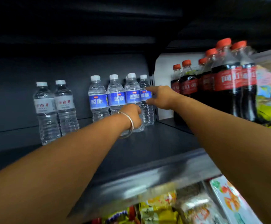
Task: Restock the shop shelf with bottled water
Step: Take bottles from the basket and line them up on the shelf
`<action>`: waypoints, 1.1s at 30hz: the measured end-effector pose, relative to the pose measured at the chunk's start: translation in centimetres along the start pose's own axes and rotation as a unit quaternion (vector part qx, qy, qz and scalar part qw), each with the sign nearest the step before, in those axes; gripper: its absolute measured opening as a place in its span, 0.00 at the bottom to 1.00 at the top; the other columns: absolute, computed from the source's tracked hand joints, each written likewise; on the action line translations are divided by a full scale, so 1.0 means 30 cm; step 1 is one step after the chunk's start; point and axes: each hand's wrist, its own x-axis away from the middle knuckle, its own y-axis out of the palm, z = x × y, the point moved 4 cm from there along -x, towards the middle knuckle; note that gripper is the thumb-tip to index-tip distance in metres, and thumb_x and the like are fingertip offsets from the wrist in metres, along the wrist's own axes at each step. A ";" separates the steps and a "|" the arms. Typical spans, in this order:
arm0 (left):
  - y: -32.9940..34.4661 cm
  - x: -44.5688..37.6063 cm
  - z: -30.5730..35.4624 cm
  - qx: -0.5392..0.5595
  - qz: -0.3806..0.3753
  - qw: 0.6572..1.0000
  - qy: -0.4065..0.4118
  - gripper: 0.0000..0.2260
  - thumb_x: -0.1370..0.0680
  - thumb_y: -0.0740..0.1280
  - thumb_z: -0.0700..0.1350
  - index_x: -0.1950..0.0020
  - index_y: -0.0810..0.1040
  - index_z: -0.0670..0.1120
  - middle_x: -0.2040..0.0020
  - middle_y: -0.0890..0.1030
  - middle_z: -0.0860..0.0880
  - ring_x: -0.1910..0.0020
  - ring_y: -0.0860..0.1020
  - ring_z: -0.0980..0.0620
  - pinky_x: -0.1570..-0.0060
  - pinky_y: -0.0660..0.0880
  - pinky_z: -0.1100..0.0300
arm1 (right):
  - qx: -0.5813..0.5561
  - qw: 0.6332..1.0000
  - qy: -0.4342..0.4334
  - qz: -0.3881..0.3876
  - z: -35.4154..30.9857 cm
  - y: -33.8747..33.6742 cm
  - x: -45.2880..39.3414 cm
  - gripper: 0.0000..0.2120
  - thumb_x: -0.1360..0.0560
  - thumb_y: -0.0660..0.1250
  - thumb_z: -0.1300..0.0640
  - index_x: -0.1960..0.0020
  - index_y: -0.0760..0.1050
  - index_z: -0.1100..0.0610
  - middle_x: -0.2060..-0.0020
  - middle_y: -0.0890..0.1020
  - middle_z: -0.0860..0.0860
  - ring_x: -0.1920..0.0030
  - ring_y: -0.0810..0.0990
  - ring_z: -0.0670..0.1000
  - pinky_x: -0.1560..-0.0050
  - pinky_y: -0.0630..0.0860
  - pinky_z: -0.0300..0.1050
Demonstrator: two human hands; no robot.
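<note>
- The blue-labelled water bottles (116, 96) stood in a row on the dark shelf (155, 143), against its right end.
- The left hand (132, 116) gripped one bottle low; the right hand (161, 97) pinched the end bottle at its label.
- Clear, thin-walled and white-capped, they probably felt weighty yet squashy; mid-body was the safest hold.

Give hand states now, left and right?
Left hand: grips a blue-label water bottle low on its body.
Right hand: pinches the rightmost blue-label bottle.
</note>
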 end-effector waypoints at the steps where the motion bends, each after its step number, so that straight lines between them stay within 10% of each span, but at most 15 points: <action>1: -0.026 0.037 0.015 0.012 0.008 1.000 0.004 0.08 0.24 0.65 0.40 0.46 0.78 0.41 0.44 0.77 0.40 0.44 0.76 0.45 0.45 0.71 0.59 | 0.022 1.000 -0.002 0.002 -0.017 -0.022 0.053 0.24 0.24 0.65 0.55 0.29 0.67 0.56 0.35 0.74 0.57 0.35 0.72 0.56 0.38 0.67 0.45; 16: 0.104 0.921 0.247 0.078 0.125 0.970 0.195 0.21 0.26 0.65 0.44 0.33 0.66 0.46 0.35 0.67 0.45 0.35 0.65 0.43 0.38 0.62 0.51 | 0.243 0.967 0.051 0.049 -0.158 -0.014 1.054 0.28 0.26 0.65 0.55 0.27 0.63 0.56 0.35 0.74 0.59 0.35 0.69 0.61 0.38 0.68 0.54; 33: 1.354 1.639 -0.015 0.084 -0.190 0.969 0.136 0.22 0.25 0.64 0.41 0.32 0.65 0.47 0.35 0.68 0.46 0.36 0.67 0.43 0.42 0.63 0.52 | 0.128 0.939 0.153 -0.280 0.167 1.091 2.017 0.22 0.26 0.65 0.57 0.32 0.68 0.59 0.37 0.74 0.59 0.36 0.69 0.60 0.42 0.68 0.52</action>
